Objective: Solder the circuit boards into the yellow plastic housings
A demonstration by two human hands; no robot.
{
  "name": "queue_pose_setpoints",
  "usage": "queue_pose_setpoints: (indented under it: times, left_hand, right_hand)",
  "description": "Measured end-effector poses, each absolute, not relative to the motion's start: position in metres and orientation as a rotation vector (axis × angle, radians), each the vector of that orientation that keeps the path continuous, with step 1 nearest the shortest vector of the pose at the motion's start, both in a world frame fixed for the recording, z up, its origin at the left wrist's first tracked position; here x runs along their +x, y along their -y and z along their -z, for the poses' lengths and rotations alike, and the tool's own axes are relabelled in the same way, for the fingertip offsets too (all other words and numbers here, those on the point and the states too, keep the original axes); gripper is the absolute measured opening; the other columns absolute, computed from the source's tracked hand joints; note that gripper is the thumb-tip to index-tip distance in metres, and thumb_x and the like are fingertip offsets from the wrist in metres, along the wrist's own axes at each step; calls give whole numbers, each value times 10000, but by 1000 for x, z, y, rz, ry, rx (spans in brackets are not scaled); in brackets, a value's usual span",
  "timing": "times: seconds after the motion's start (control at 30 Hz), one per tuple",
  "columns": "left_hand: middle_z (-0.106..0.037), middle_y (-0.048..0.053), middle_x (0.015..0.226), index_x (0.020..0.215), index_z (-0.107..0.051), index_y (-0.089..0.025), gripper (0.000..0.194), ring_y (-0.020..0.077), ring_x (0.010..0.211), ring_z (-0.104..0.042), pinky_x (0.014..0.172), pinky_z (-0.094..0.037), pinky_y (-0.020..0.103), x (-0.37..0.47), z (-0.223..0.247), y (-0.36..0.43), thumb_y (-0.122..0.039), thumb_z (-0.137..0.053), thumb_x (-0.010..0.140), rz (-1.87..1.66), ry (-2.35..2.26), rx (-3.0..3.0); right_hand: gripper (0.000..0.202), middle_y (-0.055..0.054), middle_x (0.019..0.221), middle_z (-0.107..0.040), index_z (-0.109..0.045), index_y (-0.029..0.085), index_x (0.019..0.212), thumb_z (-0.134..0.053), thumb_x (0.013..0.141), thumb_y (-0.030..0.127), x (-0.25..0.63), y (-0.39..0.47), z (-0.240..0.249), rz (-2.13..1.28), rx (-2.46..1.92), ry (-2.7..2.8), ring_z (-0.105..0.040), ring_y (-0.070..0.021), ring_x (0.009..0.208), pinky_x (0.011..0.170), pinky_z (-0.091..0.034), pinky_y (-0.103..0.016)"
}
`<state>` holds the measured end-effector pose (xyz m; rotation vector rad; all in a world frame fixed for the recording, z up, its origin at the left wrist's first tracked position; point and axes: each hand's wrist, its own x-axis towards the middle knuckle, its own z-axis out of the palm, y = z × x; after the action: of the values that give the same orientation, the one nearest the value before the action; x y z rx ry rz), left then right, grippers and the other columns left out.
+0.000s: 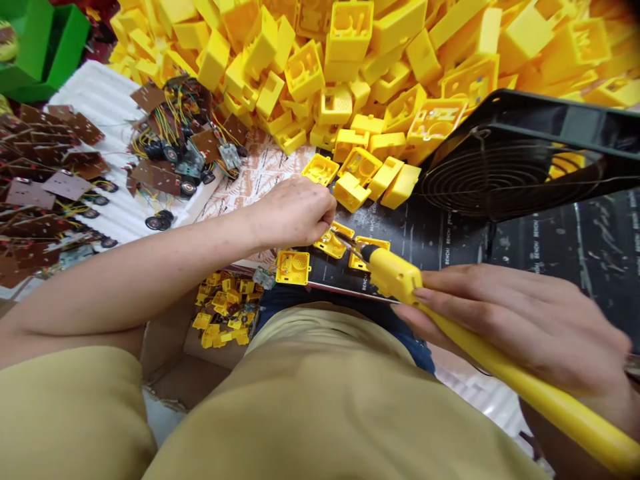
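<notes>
My right hand (520, 320) is wrapped round a yellow-handled tool (395, 270) that looks like a soldering iron, with a black collar and a thin metal tip. The tip points left, over a small open yellow casing (334, 241) on the table. My left hand (300, 210) is closed right above that casing, its fingertips turned away; whatever they pinch is hidden. Beside it lie another open casing (373, 250), partly behind the tool, and a casing with a round speaker grille (293, 267) at the table edge. A small circuit board (263, 278) is next to the latter.
Yellow casings (350, 33) are heaped at the back. A black fan (490, 167) stands at right. Brown circuit boards with wires and speakers (160, 173) lie on white foam (117, 227) at left. Below the table edge, a cardboard box (175, 360) holds more yellow casings.
</notes>
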<state>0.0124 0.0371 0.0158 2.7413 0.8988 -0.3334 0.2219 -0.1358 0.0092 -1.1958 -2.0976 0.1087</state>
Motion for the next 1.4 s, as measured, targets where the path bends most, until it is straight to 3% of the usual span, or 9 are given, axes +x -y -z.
queue_pose_setpoints:
  times: [0.13,0.23,0.37,0.53,0.7,0.8,0.9,1.07,1.4]
  left_hand:
    - [-706,29,694,811,-773,-191,239,174,743,-658,705,-458,276,12,-16,-38,-160,-539,778,306,-865,2751]
    - [-723,42,721,832,-780,-191,240,193,769,-672,729,-465,294,13,-17,-38,-167,-546,786,349,-882,2742]
    - [-743,79,785,883,-792,-172,249,244,834,-695,758,-470,335,13,-17,-38,-175,-556,800,388,-901,2733]
    - [-744,87,792,882,-792,-167,248,254,838,-695,751,-470,340,14,-17,-37,-173,-558,799,398,-916,2741]
    - [-729,44,752,866,-785,-191,237,192,777,-671,709,-458,287,12,-16,-35,-188,-558,797,354,-927,2778]
    - [-726,39,753,876,-784,-185,243,178,759,-666,698,-453,277,11,-17,-34,-190,-551,807,370,-940,2769]
    - [-731,49,775,896,-785,-175,249,194,787,-681,732,-466,294,12,-18,-33,-191,-548,818,402,-959,2750]
    - [-740,62,803,922,-788,-170,270,227,846,-703,777,-484,321,13,-19,-33,-187,-536,828,424,-971,2749]
    - [-744,65,789,907,-793,-173,271,233,830,-705,747,-489,317,13,-17,-33,-183,-535,824,391,-932,2792]
  right_hand:
    - [110,-4,878,-717,-632,249,989,-680,909,190,231,149,-9,-180,-1400,2072,-712,-146,825,803,-604,-272]
    - [84,-10,891,-720,-638,262,1002,-674,927,267,233,152,-2,-204,-1412,1999,-711,-164,790,733,-607,-292]
    - [460,-23,983,-736,-599,294,1260,-780,839,256,244,153,8,-113,-1374,1946,-707,-177,705,538,-580,-263]
    - [769,-42,1085,-729,-391,361,1502,-784,841,387,256,157,9,-116,-1393,2000,-727,-210,759,558,-601,-288]
    - [560,-24,949,-750,-524,246,1418,-725,895,227,230,151,2,-33,-1332,2019,-725,-155,750,673,-616,-227]
    - [618,-25,956,-757,-436,243,1488,-682,924,196,217,145,3,-34,-1279,2055,-727,-159,770,745,-632,-264]
    - [684,-4,965,-762,-432,247,1491,-729,879,169,211,140,6,-7,-1265,2055,-733,-180,766,743,-644,-303]
    - [549,-54,930,-759,-580,115,1334,-766,818,81,209,136,2,-16,-1118,2070,-720,-165,751,744,-624,-280]
    - [563,-14,980,-738,-443,279,1495,-637,968,271,222,148,0,-115,-1272,2026,-703,-137,848,830,-578,-245]
